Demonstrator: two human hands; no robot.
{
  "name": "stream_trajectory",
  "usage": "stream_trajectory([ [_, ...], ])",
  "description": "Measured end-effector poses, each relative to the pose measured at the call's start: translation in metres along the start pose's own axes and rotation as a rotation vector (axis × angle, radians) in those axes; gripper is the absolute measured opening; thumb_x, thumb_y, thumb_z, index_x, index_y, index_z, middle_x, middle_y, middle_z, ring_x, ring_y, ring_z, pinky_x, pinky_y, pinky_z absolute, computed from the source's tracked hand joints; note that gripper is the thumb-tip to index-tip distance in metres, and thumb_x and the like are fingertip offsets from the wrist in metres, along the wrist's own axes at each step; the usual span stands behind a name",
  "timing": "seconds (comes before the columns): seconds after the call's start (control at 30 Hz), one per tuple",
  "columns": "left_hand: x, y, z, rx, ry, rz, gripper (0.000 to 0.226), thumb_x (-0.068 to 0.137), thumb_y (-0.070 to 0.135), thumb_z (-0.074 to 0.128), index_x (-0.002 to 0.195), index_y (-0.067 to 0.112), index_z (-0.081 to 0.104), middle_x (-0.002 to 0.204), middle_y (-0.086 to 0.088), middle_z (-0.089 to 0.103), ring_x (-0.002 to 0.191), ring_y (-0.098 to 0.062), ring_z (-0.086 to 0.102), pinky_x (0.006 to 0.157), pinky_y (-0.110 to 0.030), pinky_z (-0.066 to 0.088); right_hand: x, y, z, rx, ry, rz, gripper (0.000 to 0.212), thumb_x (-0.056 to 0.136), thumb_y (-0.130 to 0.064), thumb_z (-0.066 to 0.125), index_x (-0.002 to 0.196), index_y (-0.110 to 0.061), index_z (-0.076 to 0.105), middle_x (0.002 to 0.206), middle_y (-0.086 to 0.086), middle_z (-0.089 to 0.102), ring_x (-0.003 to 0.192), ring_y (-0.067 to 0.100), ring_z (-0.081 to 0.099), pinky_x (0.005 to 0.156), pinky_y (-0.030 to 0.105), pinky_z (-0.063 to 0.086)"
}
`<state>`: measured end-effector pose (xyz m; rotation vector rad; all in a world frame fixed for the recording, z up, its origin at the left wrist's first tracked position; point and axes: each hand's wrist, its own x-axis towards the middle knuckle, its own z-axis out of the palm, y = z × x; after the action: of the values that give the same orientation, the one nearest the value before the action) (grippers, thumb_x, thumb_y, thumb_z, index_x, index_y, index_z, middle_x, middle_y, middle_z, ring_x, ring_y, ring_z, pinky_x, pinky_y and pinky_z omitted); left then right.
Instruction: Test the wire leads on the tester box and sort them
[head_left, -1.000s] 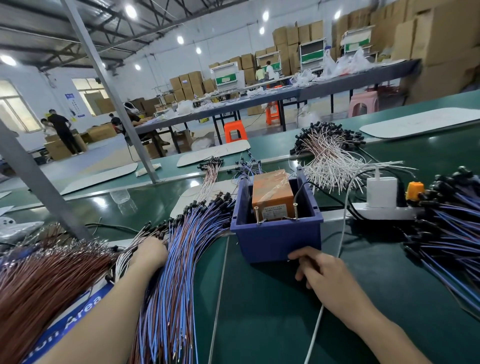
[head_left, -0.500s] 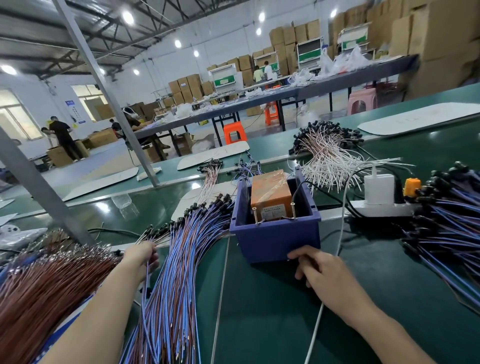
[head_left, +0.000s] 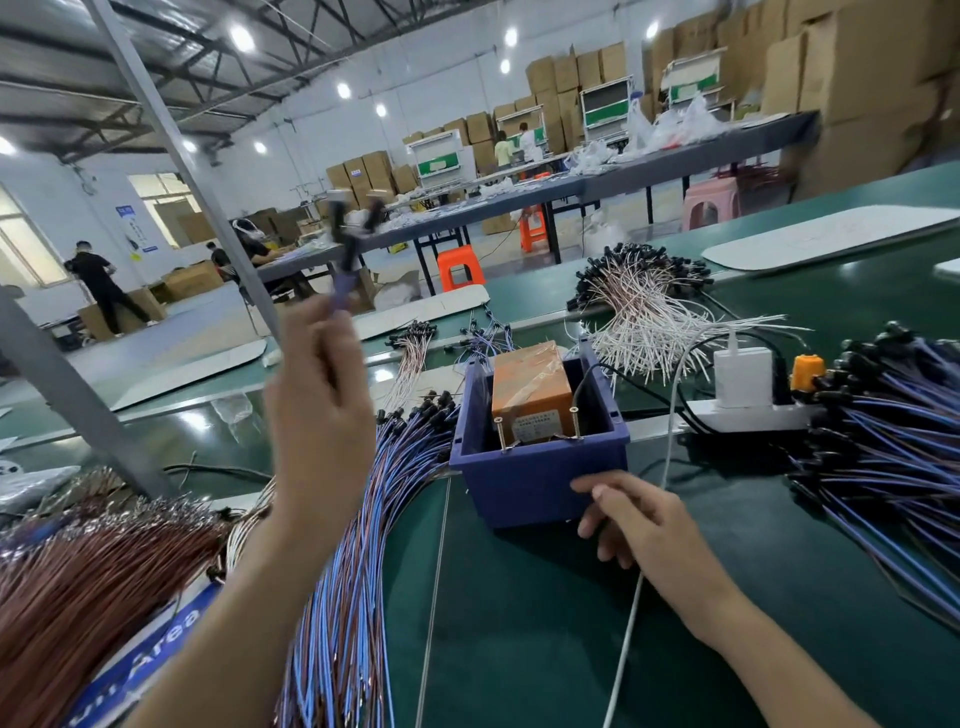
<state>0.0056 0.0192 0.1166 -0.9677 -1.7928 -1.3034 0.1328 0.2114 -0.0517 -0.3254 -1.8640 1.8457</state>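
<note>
At the far left a mass of brown leads (head_left: 78, 571) lay on the green worktop (head_left: 545, 623), well below and left of the left hand's fingers. The left hand (head_left: 317, 415) was held up above the worktop, its fingers pinched narrow around one wire lead (head_left: 345, 270), which stood up from the fingertips, blurred, with dark ends at the top. Beneath that hand a bundle of blue-and-brown leads (head_left: 353, 571) fanned across the worktop.

Right of those fingers sat the blue tester box (head_left: 540, 483), with an orange unit (head_left: 530, 389) inside and two upright metal pins (head_left: 500, 434) at its near edge. The right hand (head_left: 644, 525) rested at the box's front wall, fingers loosely bent and gripping nothing, tips touching the wall. A white cable (head_left: 628, 623) ran under that hand.

Beyond the right fingers lay a heap of white-and-brown leads (head_left: 644, 312); to their right stood a power strip (head_left: 748, 415) and a pile of blue leads (head_left: 893, 431).
</note>
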Motion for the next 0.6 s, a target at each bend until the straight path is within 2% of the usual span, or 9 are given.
stream_trajectory([
  [0.03,-0.014,0.012,0.011,0.017,-0.079,0.053,0.013,0.108,0.030,0.038,0.110,0.035,0.049,0.066,0.008,0.053,0.042,-0.005,0.041,0.036,-0.017,0.028,0.000,-0.005,-0.002,0.130,0.000,0.016,0.022,0.102,-0.033,0.053,0.103,-0.033,0.075,0.081,0.008,0.073,0.062,0.017,0.062,0.052,0.020,0.046],
  [0.1,-0.050,0.031,0.038,0.087,-0.223,0.138,0.015,0.107,0.034,0.036,0.114,0.031,0.049,0.060,0.010,0.053,0.040,-0.009,0.044,0.037,-0.019,0.029,0.002,-0.014,-0.008,0.445,0.036,0.086,0.040,0.092,-0.051,0.052,0.103,-0.023,0.078,0.084,0.013,0.073,0.066,0.021,0.066,0.055,0.025,0.052],
  [0.2,-0.108,0.042,0.073,0.159,-0.433,0.209,0.018,0.104,0.030,0.041,0.113,0.024,0.056,0.067,0.005,0.066,0.041,-0.013,0.055,0.037,-0.027,0.039,0.003,-0.020,-0.021,0.828,0.084,0.187,0.052,0.093,-0.056,0.046,0.098,-0.017,0.079,0.090,0.014,0.074,0.073,0.025,0.071,0.067,0.033,0.060],
  [0.27,-0.138,0.040,0.089,0.230,-0.584,0.164,0.023,0.104,0.032,0.041,0.111,0.024,0.061,0.077,0.005,0.071,0.047,-0.014,0.061,0.038,-0.028,0.044,0.002,-0.022,-0.028,1.003,0.109,0.203,0.054,0.096,-0.057,0.043,0.100,-0.015,0.077,0.092,0.012,0.074,0.075,0.025,0.071,0.071,0.035,0.061],
  [0.37,-0.166,0.029,0.101,0.377,-0.846,0.152,0.023,0.100,0.038,0.045,0.095,0.027,0.064,0.067,0.011,0.068,0.045,-0.007,0.060,0.037,-0.024,0.039,0.002,-0.027,-0.031,1.079,0.133,0.212,0.040,0.094,-0.048,0.052,0.095,-0.016,0.076,0.071,0.003,0.064,0.056,0.017,0.060,0.054,0.028,0.056],
  [0.43,-0.175,0.025,0.102,0.479,-0.880,0.177,0.030,0.100,0.042,0.037,0.094,0.028,0.063,0.070,0.012,0.067,0.050,-0.007,0.062,0.040,-0.025,0.039,0.005,-0.027,-0.031,1.019,0.138,0.209,0.022,0.089,-0.039,0.058,0.085,-0.019,0.067,0.056,-0.005,0.042,0.041,0.009,0.029,0.038,0.020,0.034],
  [0.5,-0.175,0.020,0.105,0.453,-0.930,0.185,0.035,0.105,0.045,0.027,0.114,0.029,0.057,0.095,0.007,0.071,0.075,-0.014,0.069,0.056,-0.033,0.046,0.008,-0.023,-0.034,0.979,0.150,0.193,0.025,0.094,-0.036,0.053,0.074,-0.022,0.061,0.048,-0.007,0.031,0.041,0.010,0.008,0.033,0.021,0.018],
  [0.57,-0.169,0.015,0.097,0.381,-1.041,0.114,0.035,0.107,0.049,0.026,0.127,0.031,0.048,0.118,0.004,0.067,0.100,-0.020,0.065,0.073,-0.041,0.047,0.009,-0.020,-0.042,0.972,0.220,0.169,0.036,0.100,-0.036,0.047,0.069,-0.022,0.059,0.044,-0.007,0.029,0.042,0.011,0.004,0.029,0.021,0.015],
  [0.6,-0.166,0.012,0.093,0.356,-1.070,0.099,0.035,0.107,0.050,0.027,0.128,0.032,0.047,0.123,0.004,0.064,0.106,-0.020,0.063,0.078,-0.041,0.047,0.010,-0.018,-0.047,0.965,0.264,0.163,0.037,0.102,-0.036,0.045,0.070,-0.023,0.058,0.044,-0.007,0.028,0.042,0.011,0.003,0.028,0.019,0.014],
])
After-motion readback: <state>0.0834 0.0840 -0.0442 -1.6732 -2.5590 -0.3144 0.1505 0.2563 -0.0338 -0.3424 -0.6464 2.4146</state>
